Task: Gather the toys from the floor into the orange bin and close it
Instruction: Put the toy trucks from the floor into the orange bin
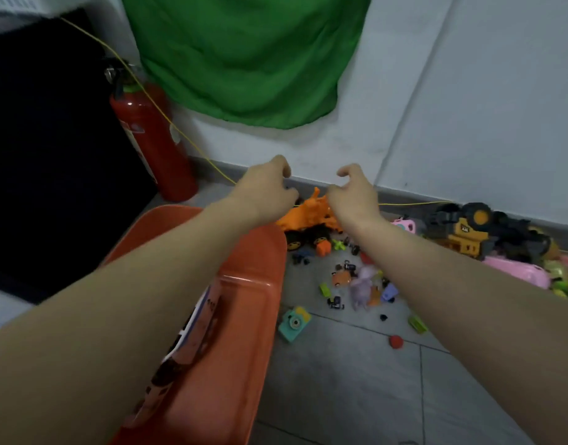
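An orange toy truck (308, 218) stands on the floor by the wall, next to the far corner of the orange bin (250, 284). My left hand (266, 191) and my right hand (355, 195) reach over the truck's top, fingers loosely curled and fingertips close to it; no firm grip shows. Several small toys lie to the right of the bin: a teal toy camera (293, 322), a purple figure (363, 287), a red ball (396, 342), a black and yellow vehicle (469, 234) and a pink toy (517, 271). My left forearm hides part of the bin.
A red fire extinguisher (151, 139) stands at the wall left of the bin, and a yellow cable (179, 133) runs past it along the skirting. A green cloth (244, 59) hangs on the wall. A dark panel (51, 155) fills the left side.
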Demonstrator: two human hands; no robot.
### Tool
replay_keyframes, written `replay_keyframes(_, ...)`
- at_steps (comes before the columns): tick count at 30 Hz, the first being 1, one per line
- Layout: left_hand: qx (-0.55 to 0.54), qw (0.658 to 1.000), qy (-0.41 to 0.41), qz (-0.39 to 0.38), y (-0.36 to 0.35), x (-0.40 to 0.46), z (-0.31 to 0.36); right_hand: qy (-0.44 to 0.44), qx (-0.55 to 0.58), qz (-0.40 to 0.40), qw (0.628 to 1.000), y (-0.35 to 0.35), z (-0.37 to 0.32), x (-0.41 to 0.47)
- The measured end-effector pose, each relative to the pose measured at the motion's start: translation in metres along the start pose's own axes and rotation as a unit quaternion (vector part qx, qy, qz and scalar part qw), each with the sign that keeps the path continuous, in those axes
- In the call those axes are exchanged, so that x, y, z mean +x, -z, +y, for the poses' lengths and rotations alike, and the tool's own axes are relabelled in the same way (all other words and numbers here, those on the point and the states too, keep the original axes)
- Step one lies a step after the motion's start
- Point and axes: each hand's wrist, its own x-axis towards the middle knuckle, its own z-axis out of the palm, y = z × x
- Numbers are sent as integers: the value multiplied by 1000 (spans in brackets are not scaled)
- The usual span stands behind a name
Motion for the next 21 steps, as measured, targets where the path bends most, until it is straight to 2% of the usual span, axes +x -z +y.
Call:
replay_keyframes(2, -5, 999, -1, -45, -35, 17, 14, -49, -47, -13, 998, 12, 36, 19)
replay_keyframes(5, 14, 991, 29, -128, -77, 34, 24, 31, -198, -85, 976, 24, 68, 38)
replay_keyframes(7, 19, 984, 62, -168, -99, 46, 26, 96, -231, -135, 959, 25, 77, 47)
replay_keyframes(12, -26, 969, 144, -199, -147, 65, 12, 161, -324, -230, 903, 15, 93, 69)
replay_keyframes(13, -36, 966, 158, -202, -152, 64, 9, 165, -327, -237, 900, 15, 95, 72)
replay_keyframes(16, -75, 960, 186, -195, -160, 62, 4, 162, -284, -216, 920, 13, 96, 72)
replay_keyframes(21, -86, 972, 152, -155, -160, 59, -3, 146, -243, -240, 928, 13, 100, 61)
